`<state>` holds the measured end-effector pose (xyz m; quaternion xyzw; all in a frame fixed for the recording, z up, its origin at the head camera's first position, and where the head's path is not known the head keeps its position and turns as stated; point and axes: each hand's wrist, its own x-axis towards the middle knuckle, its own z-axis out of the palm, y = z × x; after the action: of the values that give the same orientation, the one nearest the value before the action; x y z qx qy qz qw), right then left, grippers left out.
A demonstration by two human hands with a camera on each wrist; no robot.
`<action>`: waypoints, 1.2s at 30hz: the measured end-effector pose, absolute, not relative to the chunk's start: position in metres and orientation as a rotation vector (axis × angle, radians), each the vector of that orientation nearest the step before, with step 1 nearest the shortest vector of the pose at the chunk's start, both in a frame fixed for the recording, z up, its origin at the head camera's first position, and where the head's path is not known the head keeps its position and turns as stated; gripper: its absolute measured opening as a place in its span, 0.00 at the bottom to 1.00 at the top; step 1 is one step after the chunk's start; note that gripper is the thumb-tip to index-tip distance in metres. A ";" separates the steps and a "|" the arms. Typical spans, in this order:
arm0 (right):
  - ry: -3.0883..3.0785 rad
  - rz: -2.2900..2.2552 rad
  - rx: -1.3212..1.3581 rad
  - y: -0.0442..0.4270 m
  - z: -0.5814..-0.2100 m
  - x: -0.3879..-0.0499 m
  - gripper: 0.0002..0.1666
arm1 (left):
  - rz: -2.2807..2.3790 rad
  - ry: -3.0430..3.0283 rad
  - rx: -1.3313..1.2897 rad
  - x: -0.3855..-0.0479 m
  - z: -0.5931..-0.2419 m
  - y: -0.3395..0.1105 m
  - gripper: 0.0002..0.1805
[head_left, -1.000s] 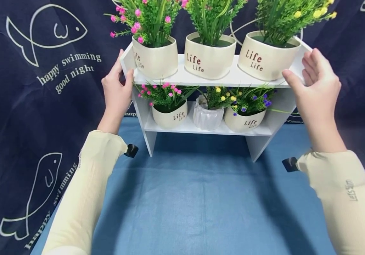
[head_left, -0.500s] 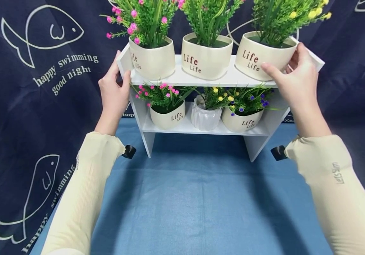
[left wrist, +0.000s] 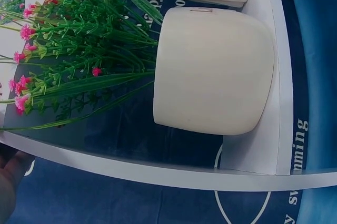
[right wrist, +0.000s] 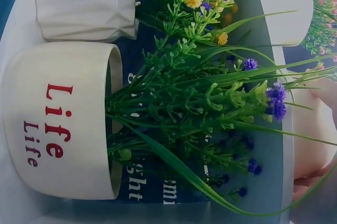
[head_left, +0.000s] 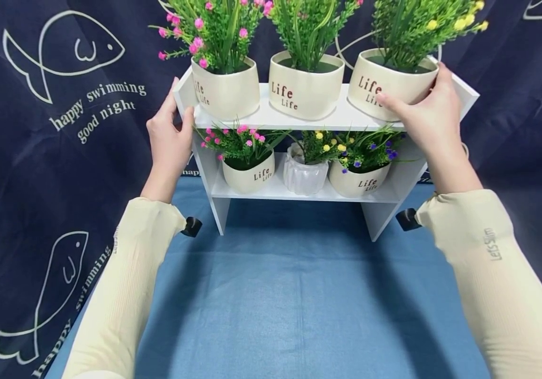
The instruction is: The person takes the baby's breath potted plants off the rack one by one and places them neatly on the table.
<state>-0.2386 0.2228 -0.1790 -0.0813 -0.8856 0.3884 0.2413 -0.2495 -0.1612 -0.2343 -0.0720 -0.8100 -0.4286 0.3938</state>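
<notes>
A white two-tier shelf [head_left: 299, 125] carries potted artificial plants on both tiers. My left hand [head_left: 169, 142] grips the top of its left side panel, thumb in front. On the upper tier's right end stands a cream flowerpot [head_left: 401, 83] lettered "Life", with yellow flowers. Around that pot's right side my right hand [head_left: 434, 121] curls, thumb on its front; the fingers behind are hidden. Two similar cream pots, one at the left [head_left: 230, 92] and one in the middle [head_left: 304, 87], share the tier. In the right wrist view, my right hand [right wrist: 313, 134] shows only partly.
On the lower tier sit a pink-flowered pot [head_left: 247, 176], a pleated white pot [head_left: 305, 176] and a purple-flowered pot [head_left: 353, 179]. The shelf stands on a blue cloth [head_left: 271, 305], before a dark navy curtain [head_left: 24, 184] printed with fish.
My right hand has moved left from the shelf's right side panel and taken hold of the right-hand upper flowerpot. My left hand keeps its grip on the left panel.
</notes>
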 end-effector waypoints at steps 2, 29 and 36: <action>-2.411 1.058 -0.237 0.222 -0.179 -0.238 0.55 | -1.091 -2.056 -0.182 -0.250 -0.234 -0.161 0.26; -2.240 1.163 -0.250 0.235 -0.175 -0.194 0.47 | -1.106 -2.040 -0.200 -0.249 -0.235 -0.162 0.27; -2.209 1.214 -0.228 0.238 -0.175 -0.182 0.46 | -1.092 -2.046 -0.200 -0.249 -0.235 -0.161 0.27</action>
<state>-0.1819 0.2379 -0.1752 -0.0858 -0.8324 0.4575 0.3008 -0.2493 -0.1610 -0.2346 -0.0788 -0.8071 -0.4307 0.3960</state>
